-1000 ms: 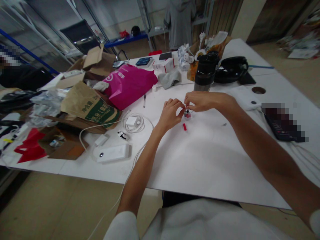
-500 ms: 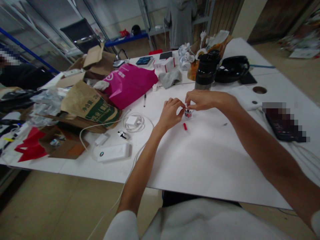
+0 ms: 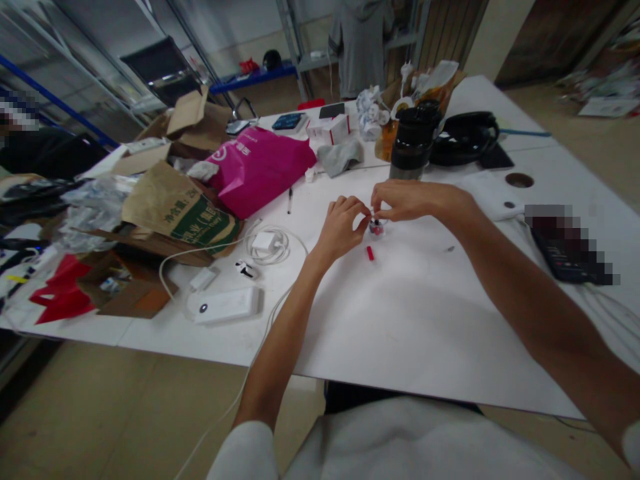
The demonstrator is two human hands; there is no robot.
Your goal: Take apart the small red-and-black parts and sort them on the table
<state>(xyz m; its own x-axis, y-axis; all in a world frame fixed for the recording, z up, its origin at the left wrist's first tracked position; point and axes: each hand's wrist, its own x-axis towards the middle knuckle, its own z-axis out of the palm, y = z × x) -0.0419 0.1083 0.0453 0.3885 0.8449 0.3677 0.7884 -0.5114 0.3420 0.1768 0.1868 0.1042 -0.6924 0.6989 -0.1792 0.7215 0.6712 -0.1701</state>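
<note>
A small clear and red object (image 3: 377,227) sits on the white table (image 3: 400,320), right at the fingertips of both hands, its finer shape too small to make out. The left hand (image 3: 342,228) comes in from one side with thumb and forefinger curved towards each other over it; the right hand (image 3: 407,200) bends in from the other, its fingers bunched and pointing down to the same spot. Whether either hand grips the object or a part of it cannot be told. A short red piece (image 3: 370,253) lies just beside the object, on the person's side of it, and a thin grey sliver (image 3: 449,249) lies under the right forearm. Beyond the right hand a dark bottle (image 3: 413,143) stands upright, with a glossy black case (image 3: 463,143) next to it. To the left of the hands are a pen (image 3: 290,200), a coiled white cable (image 3: 285,253) around a white charger (image 3: 263,243), and a white power bank (image 3: 227,305). Farther out, a magenta bag (image 3: 265,170) lies near a brown paper bag (image 3: 173,207).
</note>
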